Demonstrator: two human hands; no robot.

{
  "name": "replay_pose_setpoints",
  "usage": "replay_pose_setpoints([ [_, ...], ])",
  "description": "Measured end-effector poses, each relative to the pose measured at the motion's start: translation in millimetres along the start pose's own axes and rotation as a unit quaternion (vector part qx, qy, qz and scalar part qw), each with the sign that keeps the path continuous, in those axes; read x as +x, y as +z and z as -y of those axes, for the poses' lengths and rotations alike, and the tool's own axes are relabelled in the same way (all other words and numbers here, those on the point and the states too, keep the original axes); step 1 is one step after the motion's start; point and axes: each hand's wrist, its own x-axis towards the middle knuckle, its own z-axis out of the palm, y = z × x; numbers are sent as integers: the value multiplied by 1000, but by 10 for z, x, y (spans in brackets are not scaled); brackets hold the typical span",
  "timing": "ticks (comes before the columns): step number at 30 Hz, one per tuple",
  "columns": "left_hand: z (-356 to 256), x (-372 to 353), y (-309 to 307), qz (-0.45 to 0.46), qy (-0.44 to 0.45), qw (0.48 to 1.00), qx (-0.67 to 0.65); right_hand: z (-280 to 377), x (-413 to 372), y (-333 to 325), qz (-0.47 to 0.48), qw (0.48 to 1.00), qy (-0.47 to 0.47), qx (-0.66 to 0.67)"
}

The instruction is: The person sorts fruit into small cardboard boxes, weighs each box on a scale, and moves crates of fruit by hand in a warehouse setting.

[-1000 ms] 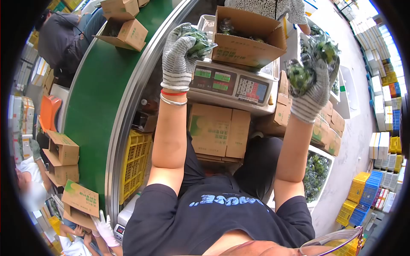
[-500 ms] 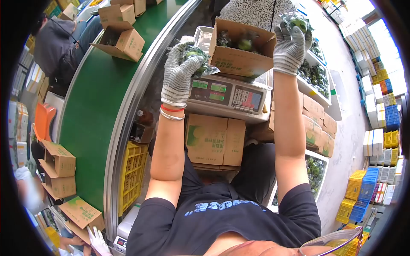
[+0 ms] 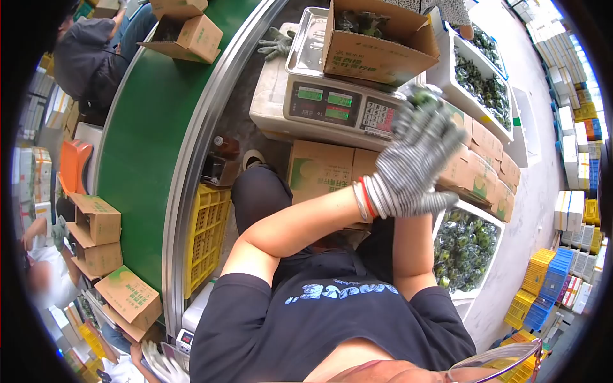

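Observation:
My left hand (image 3: 415,163), in a grey striped knit glove, reaches across to the right with its fingers stretched out and thumb apart. It lies over my right hand, which is mostly hidden behind it. A bagged lime (image 3: 423,97), slightly blurred, shows just past the fingertips, seemingly in my right hand; the grip itself is covered. Above the hands, an open carton (image 3: 381,57) stands on the digital scale (image 3: 297,112), with dark bagged produce inside.
A spare glove (image 3: 276,45) lies left of the scale. White foam trays (image 3: 495,220) of bagged green fruit and stacked cartons (image 3: 476,175) stand right. Left are the green conveyor (image 3: 137,185), a yellow crate (image 3: 209,239) and co-workers, one in a dark shirt (image 3: 89,57).
My left hand has let go of its bagged lime and swung right over my right hand. My right hand has come down and back from beside the carton. The view has shifted.

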Motion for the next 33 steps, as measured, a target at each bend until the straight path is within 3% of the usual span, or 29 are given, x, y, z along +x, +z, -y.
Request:
replay_pose_setpoints([
  [3,-153,-43,25,-27,14,976,-217,472,-177,-565,17,997,42,66],
  [5,22,75,-148,-51,62,987,-137,761,-270,-1064,8,999,24,43],
  [6,140,121,-207,-122,64,986,-88,909,-305,-1394,4,1000,10,14],
  [8,478,236,-390,-221,50,973,-37,1144,-491,-1753,-118,981,-58,-144],
  [9,642,243,-524,-236,11,970,-50,1229,-554,-2130,-149,956,-89,-237],
  [10,769,193,-611,-249,-85,962,-79,1311,-656,-2285,-197,924,-105,-309],
  [13,1055,178,-889,-308,-129,931,-146,1476,-981,-3250,-271,825,-106,-484],
  [15,1024,198,-963,-315,-205,899,-225,1572,-1102,-3452,-279,774,-19,-568],
  [16,1156,210,-938,-313,-198,908,-198,1617,-1134,-3538,-281,744,23,-606],
  [17,1245,253,-904,-304,-184,922,-154,1701,-1100,-3830,-220,603,123,-757],
  [19,1427,377,-868,-286,-149,944,-62,1669,-956,-2910,-223,370,66,-899],
  [20,1589,437,-836,-276,-134,952,-17,1762,-799,-2722,-156,423,-12,-892],
  [21,1717,490,-791,-286,-126,950,-22,1822,-547,-2632,-85,593,-36,-800],
  [22,1823,517,-724,-307,-129,942,-29,1765,-379,-2004,-91,760,-12,-643],
  [23,1925,551,-663,-328,-131,935,-37,1670,-194,-1475,-12,794,-82,-602],
  [24,1954,518,-632,-294,-142,945,-17,1604,-68,-860,66,792,-104,-598],
  [26,1836,508,-575,-297,-176,930,-127,1408,258,111,241,733,-189,-607],
  [29,1711,471,-560,-301,-183,921,-168,805,1079,941,363,643,-326,-590],
  [30,1692,465,-565,-298,-174,926,-150,570,1408,1101,414,577,-327,-623],
  [31,1690,457,-570,-295,-167,932,-132,290,1693,1181,470,556,-253,-638],
  [32,1755,447,-559,-312,-141,937,-60,128,1786,1279,487,503,-31,-714],
  [33,1657,474,-558,-328,-170,916,-156,-74,1860,1336,519,374,-16,-769],
])
